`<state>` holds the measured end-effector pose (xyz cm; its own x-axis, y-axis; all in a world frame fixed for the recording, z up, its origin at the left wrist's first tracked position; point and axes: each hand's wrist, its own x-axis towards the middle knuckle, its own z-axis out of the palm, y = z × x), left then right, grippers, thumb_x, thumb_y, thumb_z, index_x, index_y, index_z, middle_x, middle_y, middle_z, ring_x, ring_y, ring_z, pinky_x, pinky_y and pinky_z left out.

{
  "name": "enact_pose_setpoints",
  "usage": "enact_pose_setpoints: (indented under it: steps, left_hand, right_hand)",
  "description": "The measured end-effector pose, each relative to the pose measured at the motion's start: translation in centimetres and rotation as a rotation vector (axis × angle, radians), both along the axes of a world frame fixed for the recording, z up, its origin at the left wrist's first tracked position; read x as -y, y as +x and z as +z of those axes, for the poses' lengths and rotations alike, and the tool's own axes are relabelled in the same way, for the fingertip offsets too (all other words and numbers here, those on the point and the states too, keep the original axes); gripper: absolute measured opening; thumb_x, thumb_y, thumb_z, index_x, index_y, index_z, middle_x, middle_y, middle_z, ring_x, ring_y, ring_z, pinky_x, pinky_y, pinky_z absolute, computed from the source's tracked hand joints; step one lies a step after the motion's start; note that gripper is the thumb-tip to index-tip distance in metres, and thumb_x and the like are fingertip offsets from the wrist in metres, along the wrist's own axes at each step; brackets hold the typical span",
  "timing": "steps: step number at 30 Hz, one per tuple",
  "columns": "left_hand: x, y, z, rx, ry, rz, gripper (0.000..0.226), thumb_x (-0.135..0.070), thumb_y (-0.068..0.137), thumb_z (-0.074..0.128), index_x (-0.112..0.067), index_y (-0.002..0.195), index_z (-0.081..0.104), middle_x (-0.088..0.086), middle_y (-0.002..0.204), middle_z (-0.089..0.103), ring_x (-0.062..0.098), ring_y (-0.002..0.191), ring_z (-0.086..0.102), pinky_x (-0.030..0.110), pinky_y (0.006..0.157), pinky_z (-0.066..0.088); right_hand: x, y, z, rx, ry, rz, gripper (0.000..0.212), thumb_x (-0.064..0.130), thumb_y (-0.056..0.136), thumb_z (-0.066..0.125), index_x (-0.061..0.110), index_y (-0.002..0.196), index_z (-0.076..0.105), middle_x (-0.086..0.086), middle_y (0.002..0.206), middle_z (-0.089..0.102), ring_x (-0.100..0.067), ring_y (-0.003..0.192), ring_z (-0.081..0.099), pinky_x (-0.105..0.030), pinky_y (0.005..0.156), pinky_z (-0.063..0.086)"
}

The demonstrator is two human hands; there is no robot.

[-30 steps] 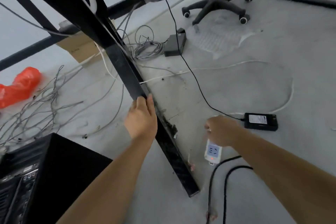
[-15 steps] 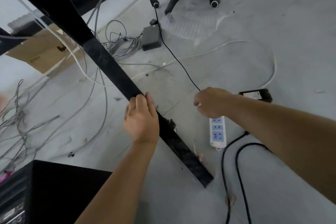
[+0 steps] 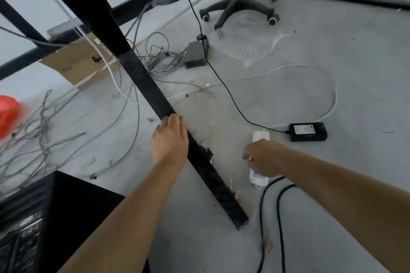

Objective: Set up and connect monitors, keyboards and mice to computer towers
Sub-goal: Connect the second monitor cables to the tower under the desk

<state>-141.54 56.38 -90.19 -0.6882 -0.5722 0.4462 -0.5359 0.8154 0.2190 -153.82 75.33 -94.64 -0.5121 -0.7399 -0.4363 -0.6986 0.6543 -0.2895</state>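
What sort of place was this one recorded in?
Most likely an office or computer room being fitted out, seen from low beside a desk: a swivel chair base, a computer tower and loose grey cables. The left hand grips a black desk leg.

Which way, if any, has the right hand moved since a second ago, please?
Yes: the right hand slid along the power strip toward its red-lit near end, uncovering the far end.

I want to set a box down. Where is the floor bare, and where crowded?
Free: the floor right of the power adapter and white cable loop, and the patch between the computer tower and the desk leg. Crowded: grey cables left of the leg; black cords by the power strip.
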Motion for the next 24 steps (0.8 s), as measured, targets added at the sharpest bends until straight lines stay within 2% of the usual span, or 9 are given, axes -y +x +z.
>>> enact_pose_setpoints:
  steps: [8,13,17,20,22,24]
  left_hand:
    - [-0.9,-0.5,1.9,0.173,0.053,0.186,0.036,-0.038,0.106,0.03,-0.014,0.08,0.039,0.0,0.077,0.045,0.024,0.069,0.044,0.035,0.058,0.033]
    - [-1.0,-1.0,2.0,0.208,0.027,0.25,0.033,-0.035,0.106,0.032,-0.013,0.082,0.04,0.002,0.08,0.046,0.023,0.071,0.043,0.034,0.058,0.033]
    - [-1.5,-1.7,1.5,0.17,0.003,0.289,0.032,-0.032,0.106,0.035,-0.012,0.082,0.039,0.009,0.083,0.053,0.023,0.072,0.041,0.035,0.058,0.031]
    - [-1.6,-1.9,1.0,0.115,-0.017,0.301,0.031,-0.029,0.106,0.038,-0.01,0.082,0.042,0.015,0.088,0.059,0.03,0.076,0.046,0.036,0.058,0.03]
    - [-1.8,-2.0,0.3,0.07,-0.039,0.319,0.031,-0.025,0.105,0.041,-0.004,0.085,0.051,0.019,0.09,0.061,0.038,0.083,0.054,0.039,0.059,0.034]
    - [-2.1,-2.1,-0.5,-0.005,-0.075,0.305,0.03,-0.022,0.104,0.046,-0.001,0.084,0.055,0.02,0.085,0.062,0.041,0.081,0.055,0.043,0.059,0.04]
  right_hand:
    - [0.4,-0.6,-1.6,0.062,-0.005,0.116,0.026,0.021,0.097,0.051,0.018,0.119,0.064,-0.007,0.114,0.065,-0.026,0.104,0.063,-0.035,0.089,0.052]
    - [2.0,-1.1,-2.2,0.098,0.06,0.202,0.035,0.011,0.098,0.046,0.013,0.129,0.061,-0.01,0.133,0.059,-0.031,0.124,0.054,-0.045,0.104,0.046]
    - [1.3,-1.8,-4.2,0.119,0.047,0.256,0.033,0.013,0.097,0.047,0.01,0.128,0.061,-0.011,0.127,0.063,-0.031,0.116,0.059,-0.039,0.097,0.05]
    - [-0.5,-3.0,-4.8,0.086,-0.033,0.139,0.031,0.016,0.096,0.049,0.015,0.125,0.059,-0.011,0.133,0.054,-0.03,0.113,0.059,-0.032,0.088,0.047]
    - [-2.1,-4.2,-5.3,0.068,-0.056,0.072,0.031,0.019,0.091,0.051,0.018,0.122,0.054,-0.009,0.135,0.047,-0.028,0.115,0.055,-0.033,0.089,0.044]
    - [-4.1,-5.7,-5.9,0.043,-0.031,0.048,0.033,0.026,0.087,0.052,0.018,0.119,0.049,-0.006,0.124,0.048,-0.026,0.115,0.051,-0.034,0.092,0.043]
